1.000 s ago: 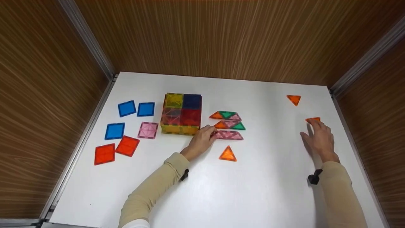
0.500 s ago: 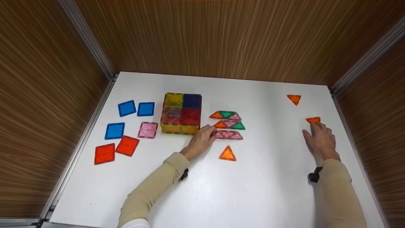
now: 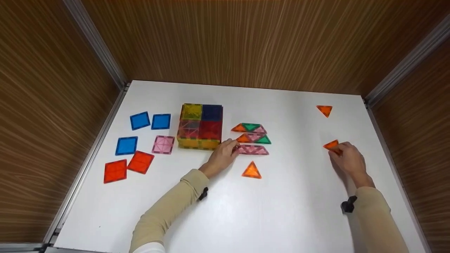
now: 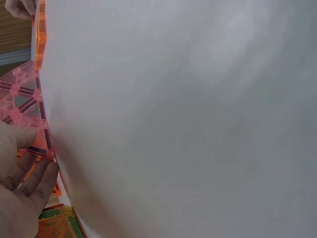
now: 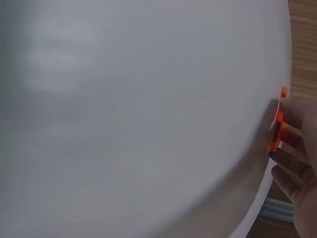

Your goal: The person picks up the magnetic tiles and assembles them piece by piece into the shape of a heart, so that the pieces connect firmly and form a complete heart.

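At the right of the head view, my right hand (image 3: 350,159) pinches an orange triangular magnetic tile (image 3: 330,144) between thumb and fingers; the tile's edge (image 5: 277,133) shows in the right wrist view. My left hand (image 3: 221,155) holds the left end of a strip of pink triangle tiles (image 3: 254,150), thumb on one side and fingers on the other. Behind that strip lie two more strips, one of orange, pink and green (image 3: 256,138), the other similar with a green middle (image 3: 251,127). A loose orange triangle tile (image 3: 252,171) lies in front of them.
A block of stacked square tiles (image 3: 199,143) stands just left of the strips. Farther left lie several flat blue, red and pink squares, such as a pink one (image 3: 163,144). Another orange triangle (image 3: 325,110) lies at the back right. Wood-grain walls (image 3: 225,45) border the table.
My right hand has taken hold of the orange triangle tile at the right and moved it left and toward me. The left hand keeps its place at the pink strip.
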Demonstrator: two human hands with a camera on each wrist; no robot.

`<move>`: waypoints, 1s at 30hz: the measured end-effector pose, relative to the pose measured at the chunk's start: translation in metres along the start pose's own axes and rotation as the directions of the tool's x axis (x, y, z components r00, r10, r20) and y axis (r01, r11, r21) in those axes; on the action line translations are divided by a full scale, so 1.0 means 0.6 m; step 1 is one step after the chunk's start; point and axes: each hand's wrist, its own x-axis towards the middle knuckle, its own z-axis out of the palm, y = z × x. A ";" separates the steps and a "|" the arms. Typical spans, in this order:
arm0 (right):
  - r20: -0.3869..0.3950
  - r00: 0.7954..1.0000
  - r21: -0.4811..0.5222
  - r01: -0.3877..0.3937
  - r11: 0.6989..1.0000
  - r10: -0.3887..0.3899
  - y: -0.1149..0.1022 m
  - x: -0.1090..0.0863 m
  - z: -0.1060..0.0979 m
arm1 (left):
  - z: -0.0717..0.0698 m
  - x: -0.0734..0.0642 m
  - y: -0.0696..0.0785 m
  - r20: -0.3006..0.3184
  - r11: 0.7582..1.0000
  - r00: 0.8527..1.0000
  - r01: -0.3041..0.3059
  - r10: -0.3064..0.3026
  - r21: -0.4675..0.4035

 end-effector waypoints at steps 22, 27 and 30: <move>0.077 0.947 0.008 0.313 0.950 -0.313 -0.148 -0.057 0.070 | -0.013 -0.028 0.002 0.008 1.000 1.000 0.014 -0.014 0.002; 0.124 0.932 0.035 0.340 0.940 -0.342 -0.182 -0.064 0.084 | -0.019 -0.045 0.007 0.021 1.000 1.000 0.023 -0.023 0.017; 0.141 0.916 0.032 0.375 0.926 -0.376 -0.200 -0.067 0.090 | -0.018 -0.054 0.015 0.045 0.999 0.999 0.015 -0.016 0.029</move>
